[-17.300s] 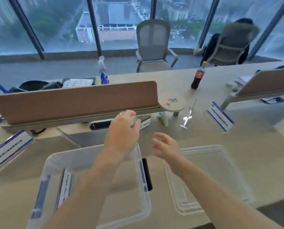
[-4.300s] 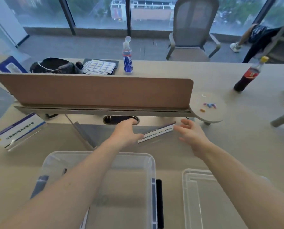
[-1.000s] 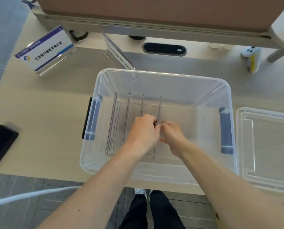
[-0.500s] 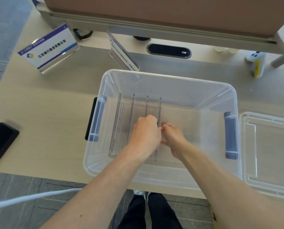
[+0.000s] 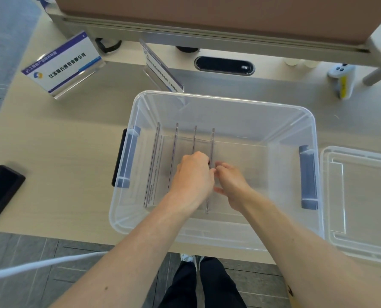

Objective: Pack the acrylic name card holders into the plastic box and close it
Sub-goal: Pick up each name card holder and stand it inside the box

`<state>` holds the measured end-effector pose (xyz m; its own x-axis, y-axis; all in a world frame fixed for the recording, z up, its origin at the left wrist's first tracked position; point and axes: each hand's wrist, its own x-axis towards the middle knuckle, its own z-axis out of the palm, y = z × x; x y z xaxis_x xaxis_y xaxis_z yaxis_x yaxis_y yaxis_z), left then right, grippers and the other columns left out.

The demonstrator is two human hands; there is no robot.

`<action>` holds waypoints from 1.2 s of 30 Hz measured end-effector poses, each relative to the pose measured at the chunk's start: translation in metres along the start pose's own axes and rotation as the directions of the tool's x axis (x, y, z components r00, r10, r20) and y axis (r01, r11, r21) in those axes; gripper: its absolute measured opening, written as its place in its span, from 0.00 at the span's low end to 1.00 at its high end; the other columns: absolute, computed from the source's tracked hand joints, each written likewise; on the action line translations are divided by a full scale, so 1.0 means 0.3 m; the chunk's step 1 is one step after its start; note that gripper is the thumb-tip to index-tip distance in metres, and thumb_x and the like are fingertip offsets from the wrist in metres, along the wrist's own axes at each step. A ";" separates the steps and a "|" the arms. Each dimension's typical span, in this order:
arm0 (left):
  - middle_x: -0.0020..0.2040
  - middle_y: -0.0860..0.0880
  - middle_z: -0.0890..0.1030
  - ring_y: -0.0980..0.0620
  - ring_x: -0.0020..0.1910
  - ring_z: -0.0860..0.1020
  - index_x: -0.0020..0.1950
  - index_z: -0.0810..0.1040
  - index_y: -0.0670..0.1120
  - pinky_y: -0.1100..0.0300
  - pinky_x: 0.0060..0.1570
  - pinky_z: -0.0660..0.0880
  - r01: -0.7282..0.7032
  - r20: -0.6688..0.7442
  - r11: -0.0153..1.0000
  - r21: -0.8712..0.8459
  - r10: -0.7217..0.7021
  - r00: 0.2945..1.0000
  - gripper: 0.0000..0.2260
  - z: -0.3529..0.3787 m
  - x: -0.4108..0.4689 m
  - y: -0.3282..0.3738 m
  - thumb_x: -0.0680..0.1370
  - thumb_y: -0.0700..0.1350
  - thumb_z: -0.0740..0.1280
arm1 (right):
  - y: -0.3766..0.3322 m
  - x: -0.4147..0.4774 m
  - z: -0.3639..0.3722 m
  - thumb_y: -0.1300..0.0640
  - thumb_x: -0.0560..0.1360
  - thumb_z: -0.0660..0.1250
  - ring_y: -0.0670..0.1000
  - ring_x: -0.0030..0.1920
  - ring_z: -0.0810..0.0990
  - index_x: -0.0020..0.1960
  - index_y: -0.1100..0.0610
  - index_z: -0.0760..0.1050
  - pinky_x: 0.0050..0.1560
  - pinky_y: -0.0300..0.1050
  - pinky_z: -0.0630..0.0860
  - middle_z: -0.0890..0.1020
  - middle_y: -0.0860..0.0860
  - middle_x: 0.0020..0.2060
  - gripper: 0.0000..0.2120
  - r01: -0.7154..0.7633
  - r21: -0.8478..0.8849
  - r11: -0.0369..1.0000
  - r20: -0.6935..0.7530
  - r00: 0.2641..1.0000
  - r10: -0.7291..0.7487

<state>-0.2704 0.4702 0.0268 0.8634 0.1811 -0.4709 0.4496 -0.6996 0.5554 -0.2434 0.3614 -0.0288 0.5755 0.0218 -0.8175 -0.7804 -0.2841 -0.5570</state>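
box: the clear plastic box stands open on the desk, four card holders upright inside.
change: compared with a second ago, almost nothing moves; the hands stay at the fourth holder.
hands: left hand and right hand together, pinching it.
left to do: two holders outside, lid still off.

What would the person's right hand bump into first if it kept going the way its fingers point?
The right hand points up and left, toward the upright acrylic name card holder its fingertips already seem to touch. That holder comes first, with the left hand just beyond it. Depth inside the plastic box is hard to judge.
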 end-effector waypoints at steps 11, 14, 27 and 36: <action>0.33 0.47 0.80 0.43 0.34 0.79 0.33 0.72 0.46 0.50 0.37 0.81 -0.005 -0.039 0.999 0.041 0.007 0.999 0.17 0.001 -0.018 0.025 0.81 0.47 0.69 | -0.001 0.010 -0.008 0.60 0.79 0.55 0.50 0.49 0.75 0.77 0.54 0.64 0.65 0.56 0.75 0.75 0.52 0.67 0.26 -0.006 -0.006 1.000 0.023 1.000 0.006; 0.33 0.46 0.80 0.45 0.32 0.79 0.35 0.74 0.45 0.51 0.34 0.79 0.000 -0.045 0.999 0.053 0.002 0.999 0.16 0.005 -0.012 0.029 0.81 0.46 0.69 | 0.008 0.013 -0.009 0.60 0.79 0.56 0.53 0.66 0.74 0.78 0.55 0.63 0.70 0.57 0.71 0.72 0.52 0.72 0.27 0.012 -0.026 1.000 0.037 0.999 -0.011; 0.35 0.45 0.82 0.41 0.36 0.82 0.36 0.77 0.44 0.47 0.40 0.83 0.012 -0.071 0.997 0.075 -0.007 0.997 0.14 0.018 -0.006 0.012 0.81 0.47 0.69 | 0.008 0.011 -0.014 0.61 0.79 0.57 0.54 0.74 0.67 0.79 0.55 0.60 0.73 0.57 0.67 0.68 0.51 0.76 0.28 0.017 -0.030 0.999 0.057 0.998 -0.015; 0.49 0.39 0.84 0.37 0.51 0.82 0.49 0.80 0.41 0.49 0.49 0.79 0.018 -0.037 0.979 0.201 -0.011 0.999 0.12 -0.073 -0.016 0.114 0.82 0.50 0.65 | -0.071 -0.076 -0.035 0.58 0.80 0.56 0.54 0.65 0.72 0.80 0.51 0.55 0.71 0.57 0.70 0.74 0.53 0.66 0.29 0.070 -0.051 0.996 0.021 0.997 -0.069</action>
<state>-0.2540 0.4606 0.0630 0.8661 0.2141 -0.4518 0.4102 -0.8209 0.3974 -0.2374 0.3568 0.0032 0.6227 0.0614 -0.7800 -0.7248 -0.3301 -0.6047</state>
